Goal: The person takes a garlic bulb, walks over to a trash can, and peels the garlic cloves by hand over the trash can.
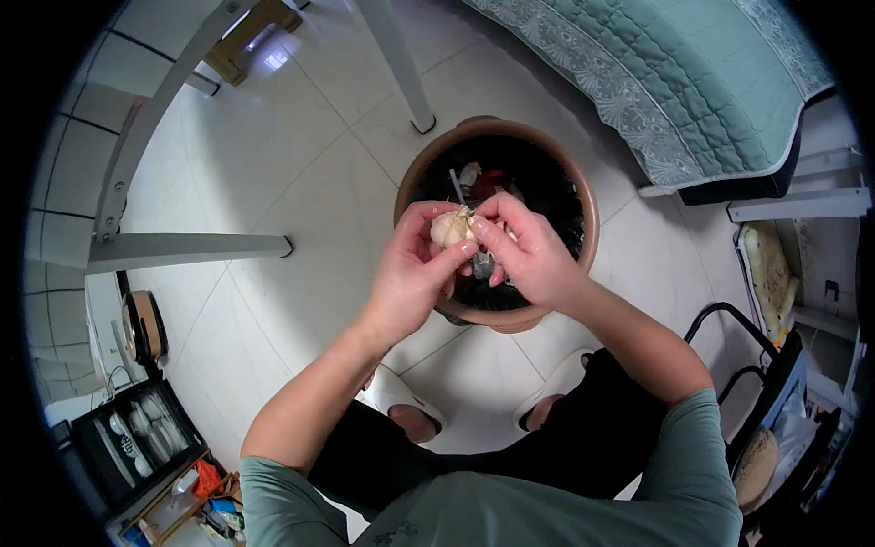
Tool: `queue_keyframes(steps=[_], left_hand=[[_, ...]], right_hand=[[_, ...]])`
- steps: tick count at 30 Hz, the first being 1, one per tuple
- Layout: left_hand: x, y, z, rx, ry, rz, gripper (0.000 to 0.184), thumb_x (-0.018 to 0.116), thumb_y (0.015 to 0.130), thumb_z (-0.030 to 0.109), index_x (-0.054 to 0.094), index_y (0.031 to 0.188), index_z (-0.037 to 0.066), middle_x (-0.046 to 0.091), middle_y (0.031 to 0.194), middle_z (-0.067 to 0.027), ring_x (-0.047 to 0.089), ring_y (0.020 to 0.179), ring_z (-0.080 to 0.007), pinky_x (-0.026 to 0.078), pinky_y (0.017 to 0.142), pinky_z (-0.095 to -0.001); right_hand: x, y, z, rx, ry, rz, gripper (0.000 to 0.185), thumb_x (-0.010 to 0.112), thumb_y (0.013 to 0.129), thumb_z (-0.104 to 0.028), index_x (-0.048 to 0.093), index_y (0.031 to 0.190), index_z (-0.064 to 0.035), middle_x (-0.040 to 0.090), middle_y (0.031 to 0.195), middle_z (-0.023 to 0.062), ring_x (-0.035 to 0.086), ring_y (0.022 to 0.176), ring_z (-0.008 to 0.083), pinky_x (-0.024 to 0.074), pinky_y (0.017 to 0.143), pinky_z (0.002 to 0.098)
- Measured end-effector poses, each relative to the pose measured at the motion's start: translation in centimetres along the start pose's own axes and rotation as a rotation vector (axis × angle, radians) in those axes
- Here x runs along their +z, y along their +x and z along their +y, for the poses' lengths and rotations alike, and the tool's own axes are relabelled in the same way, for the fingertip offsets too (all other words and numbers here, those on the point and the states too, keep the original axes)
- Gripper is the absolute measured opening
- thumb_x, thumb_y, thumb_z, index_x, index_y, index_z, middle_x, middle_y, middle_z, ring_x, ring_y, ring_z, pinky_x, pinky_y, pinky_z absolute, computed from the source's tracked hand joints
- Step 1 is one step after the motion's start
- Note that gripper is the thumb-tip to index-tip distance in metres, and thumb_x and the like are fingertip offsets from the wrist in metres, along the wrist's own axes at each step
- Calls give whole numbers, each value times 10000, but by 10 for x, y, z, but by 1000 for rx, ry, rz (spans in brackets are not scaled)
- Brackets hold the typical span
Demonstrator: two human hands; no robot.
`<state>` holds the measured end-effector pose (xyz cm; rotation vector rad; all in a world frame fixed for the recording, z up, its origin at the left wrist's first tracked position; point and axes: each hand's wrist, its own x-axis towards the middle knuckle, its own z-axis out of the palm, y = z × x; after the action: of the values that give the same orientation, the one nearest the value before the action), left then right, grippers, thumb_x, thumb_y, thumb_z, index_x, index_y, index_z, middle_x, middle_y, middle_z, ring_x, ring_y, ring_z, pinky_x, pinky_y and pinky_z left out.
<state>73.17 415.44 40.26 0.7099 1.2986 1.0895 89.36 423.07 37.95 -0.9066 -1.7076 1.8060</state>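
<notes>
A pale garlic bulb [450,230] is held between my two hands, above a round brown bin [591,214]. My left hand [415,260] wraps its fingers and thumb round the bulb from the left. From the right, my right hand [529,251] pinches at the bulb's top with thumb and forefinger; its other fingers are curled. Below the hands, a black liner [561,182] lines the bin, with scraps of rubbish in it, among them something red and a pale stick. The hands hide part of the bin's contents.
White table legs [191,246] stand on the tiled floor to the left. A bed with a green quilted cover [693,82] is at upper right. A black-framed cart [766,410] stands at right, and an open black case [137,433] lies at lower left. My slippered feet are behind the bin.
</notes>
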Motion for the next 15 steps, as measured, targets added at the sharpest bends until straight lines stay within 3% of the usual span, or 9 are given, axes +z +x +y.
queue_keyframes(steps=[5, 7, 11, 15], left_hand=[[6, 2, -9, 164, -56, 40, 344, 641, 937, 73, 477, 1236, 32, 603, 1007, -52, 589, 785, -86, 507, 626, -226], [7, 4, -13, 194, -68, 54, 345, 637, 939, 70, 473, 1240, 31, 600, 1029, -59, 590, 802, -96, 512, 658, -233], [9, 2, -9, 191, -74, 57, 343, 617, 947, 53, 459, 1251, 30, 590, 1085, -77, 617, 900, -129, 534, 785, -262], [10, 2, -14, 245, -159, 37, 353, 591, 953, 27, 437, 1270, 33, 596, 1104, -92, 638, 972, -149, 542, 849, -277]], right_hand=[[11, -1, 5, -138, -160, 103, 226, 461, 1029, -194, 521, 1084, 18, 649, 803, 138, 629, 564, 181, 501, 479, 315], [11, -2, 1, -48, -66, 101, 216, 445, 1034, -184, 512, 1101, 9, 645, 804, 145, 625, 555, 183, 499, 477, 317], [13, -2, 7, -110, -39, 147, 219, 424, 1043, -189, 513, 1119, -4, 632, 801, 132, 603, 529, 168, 497, 471, 302], [9, 1, 12, -18, 180, 202, 226, 398, 1050, -189, 522, 1136, -21, 614, 831, 87, 581, 562, 110, 499, 470, 254]])
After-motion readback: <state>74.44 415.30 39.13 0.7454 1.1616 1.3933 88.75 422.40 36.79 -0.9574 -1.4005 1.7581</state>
